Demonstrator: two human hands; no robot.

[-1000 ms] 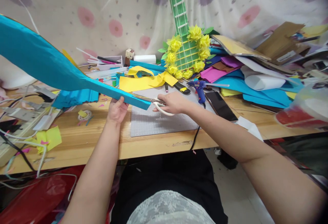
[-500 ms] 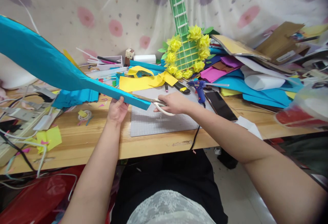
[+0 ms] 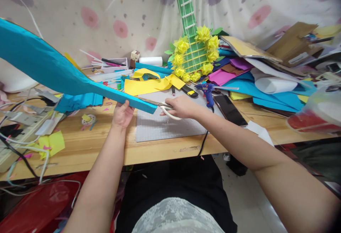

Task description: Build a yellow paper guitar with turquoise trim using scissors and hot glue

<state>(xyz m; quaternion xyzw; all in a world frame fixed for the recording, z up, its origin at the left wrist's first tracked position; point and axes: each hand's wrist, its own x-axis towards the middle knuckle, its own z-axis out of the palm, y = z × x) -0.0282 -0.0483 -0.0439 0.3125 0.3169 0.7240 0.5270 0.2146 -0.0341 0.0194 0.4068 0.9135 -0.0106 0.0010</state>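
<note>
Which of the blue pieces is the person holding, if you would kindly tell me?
The long blue piece, its narrow part in the left hand; the others, like the crumpled paper, lie on the table.

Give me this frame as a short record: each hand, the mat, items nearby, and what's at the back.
Left hand: holds blue piece by its narrow part
Right hand: holds scissors, blades at the blue piece's edge; contact unclear
Mat: gray, below the scissors
Nearby: glue gun, phone
Back: green guitar-shaped craft with yellow flowers
</note>
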